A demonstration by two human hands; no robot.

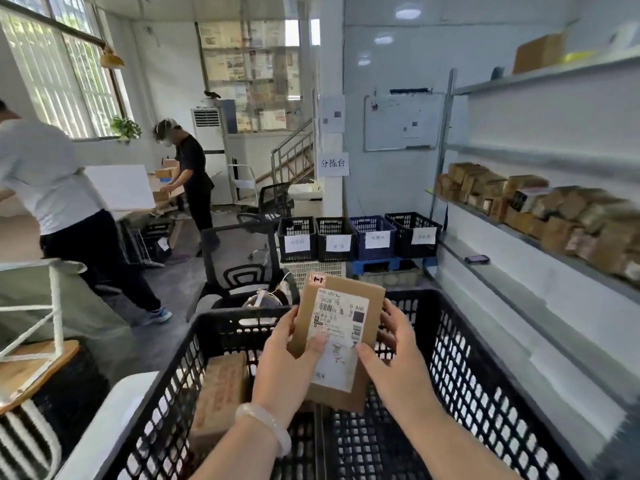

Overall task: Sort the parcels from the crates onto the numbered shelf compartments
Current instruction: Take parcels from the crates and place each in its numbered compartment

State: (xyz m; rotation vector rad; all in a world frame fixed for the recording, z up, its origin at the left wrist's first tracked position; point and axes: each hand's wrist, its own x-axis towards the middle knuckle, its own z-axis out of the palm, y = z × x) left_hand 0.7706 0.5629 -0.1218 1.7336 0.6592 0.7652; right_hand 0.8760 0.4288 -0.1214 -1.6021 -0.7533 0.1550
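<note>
A flat brown cardboard parcel [346, 296] with a white shipping label faces me, held upright over a large black plastic crate [460, 362]. My left hand [291, 355] grips its left edge with the thumb on the label. My right hand [394, 355] holds its right edge, fingers behind and thumb in front. Another brown parcel [218, 393] lies inside the crate at the left. The grey metal shelf [526, 237] runs along the right wall, and many brown parcels [554, 206] are lined up on its middle level.
Three black crates and one blue crate [372, 235], each with a white label, stand in a row ahead. An office chair [239, 265] is just beyond my crate. Two people work at a table at the left. A dark phone [477, 259] lies on the lower shelf.
</note>
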